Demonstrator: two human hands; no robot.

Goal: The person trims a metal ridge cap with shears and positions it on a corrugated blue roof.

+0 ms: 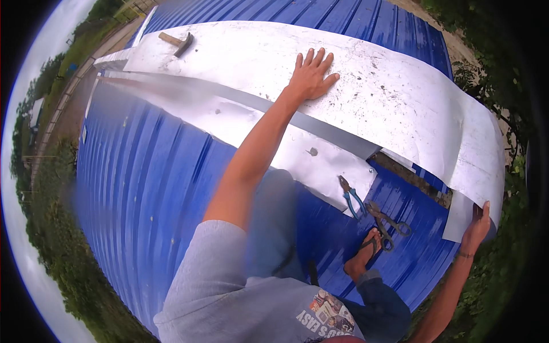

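A long whitish metal sheet [377,91], speckled with dark dirt, lies across the blue ribbed roof [143,154]. My left hand [313,75] rests flat on it, fingers spread and holding nothing. At the right, where the sheet curves downward, my right hand [474,231] grips its edge; some of those fingers are hidden behind the metal. A lower flat metal sheet [309,148] shows beneath, a gap parting it from the upper one. Pliers with blue handles [351,198] lie at its near right corner. Metal snips [389,224] with looped handles sit beside them, close to my foot.
A claw hammer [177,43] with a wooden handle lies on the upper sheet at the far left. My sandalled foot [360,260] stands on the roof. Dark debris [420,182] fills part of the ridge gap. Beyond the right roof edge grow leafy bushes [509,274].
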